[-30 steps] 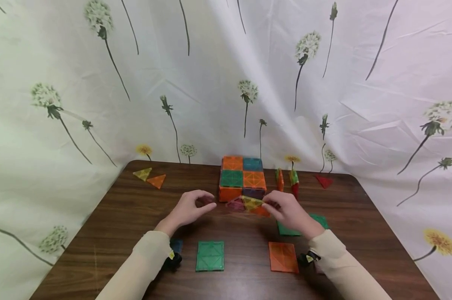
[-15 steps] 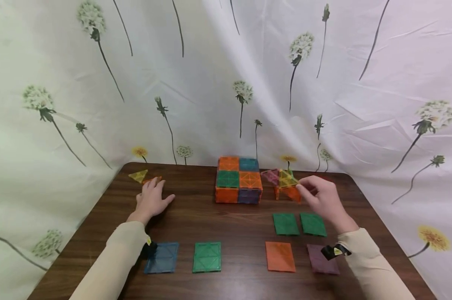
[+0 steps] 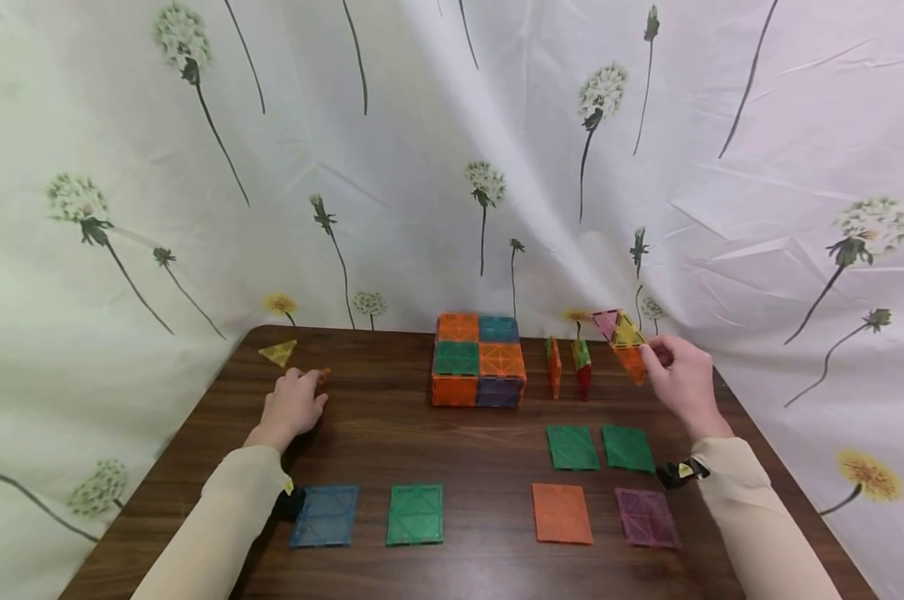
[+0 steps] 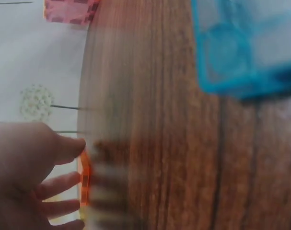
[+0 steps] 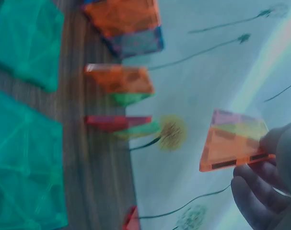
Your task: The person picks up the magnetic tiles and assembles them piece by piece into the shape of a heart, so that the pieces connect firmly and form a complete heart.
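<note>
Done so far, it seems: the block (image 3: pixel 478 360) stands assembled at the middle of the desk's (image 3: pixel 489 454) far edge, and three triangles, pink, yellow and orange, are joined in a strip (image 3: pixel 628 337). The right hand (image 3: pixel 682 383) pinches that strip between thumb and fingertips, held up off the desk near the far right corner.

Left to use, as I judge it: by the far left corner, an orange triangle (image 3: pixel 325 375) and a yellow triangle (image 3: pixel 277 353) lie apart from the strip. The left hand's (image 3: pixel 290 408) fingertips touch the orange one, thumb and fingers parted; I cannot tell whether they grip it. Two upright pairs (image 3: pixel 553 367) (image 3: pixel 582 369) stand right of the block, and six flat tiles (image 3: pixel 415 515) lie unjoined toward the near edge.
</note>
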Demonstrator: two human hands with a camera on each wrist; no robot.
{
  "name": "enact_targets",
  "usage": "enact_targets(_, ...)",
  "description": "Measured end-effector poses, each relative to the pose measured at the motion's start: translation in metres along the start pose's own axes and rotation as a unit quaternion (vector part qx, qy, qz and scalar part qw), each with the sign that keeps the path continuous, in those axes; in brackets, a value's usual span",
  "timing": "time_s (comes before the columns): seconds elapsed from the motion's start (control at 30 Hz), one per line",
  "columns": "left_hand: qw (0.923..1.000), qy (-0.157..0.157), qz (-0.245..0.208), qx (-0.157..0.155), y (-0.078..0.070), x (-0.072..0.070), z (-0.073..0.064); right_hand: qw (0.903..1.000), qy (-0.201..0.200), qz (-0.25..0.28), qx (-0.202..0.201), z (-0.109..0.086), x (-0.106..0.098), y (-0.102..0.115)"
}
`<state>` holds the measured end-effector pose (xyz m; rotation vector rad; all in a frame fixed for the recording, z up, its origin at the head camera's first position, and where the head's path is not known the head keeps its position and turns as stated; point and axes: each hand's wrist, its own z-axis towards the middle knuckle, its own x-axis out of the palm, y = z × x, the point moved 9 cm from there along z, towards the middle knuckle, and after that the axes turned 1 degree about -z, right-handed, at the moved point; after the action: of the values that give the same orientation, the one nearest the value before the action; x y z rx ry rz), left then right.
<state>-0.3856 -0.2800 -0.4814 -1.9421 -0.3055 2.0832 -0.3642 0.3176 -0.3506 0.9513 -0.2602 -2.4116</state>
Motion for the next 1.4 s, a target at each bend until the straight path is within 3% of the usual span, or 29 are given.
enact_targets(0.4, 0.9978, -0.018, 0.007, 0.063, -0.015, -0.009, -0.007, 0.9899, 0.077, -0.089, 0.080, -0.014, 0.054, -0.041)
enact_targets(0.67, 0.9986, -0.012, -0.003, 0.052, -0.008, -0.004, -0.005, 0.9779, 0.137, -0.108, 0.115, -0.023, 0.082, -0.053)
enact_targets(0.8, 0.9989, -0.007, -0.015, 0.043, -0.003, -0.003, -0.004, 0.9755, 0.151, -0.099, 0.125, -0.023, 0.087, -0.056)
enact_targets(1.0, 0.9983, -0.015, -0.012, 0.055, -0.003, -0.006, -0.005, 0.9716, 0.168, -0.093, 0.139, -0.022, 0.091, -0.060)
enact_targets(1.2, 0.9984, -0.016, -0.022, 0.048, -0.002, -0.007, -0.008, 0.9709, 0.173, -0.088, 0.140, -0.024, 0.089, -0.060)
enact_targets(1.4, 0.9971, -0.036, -0.038, 0.056, 0.000, -0.013, -0.010, 0.9704, 0.168, -0.080, 0.154, -0.025, 0.081, -0.061)
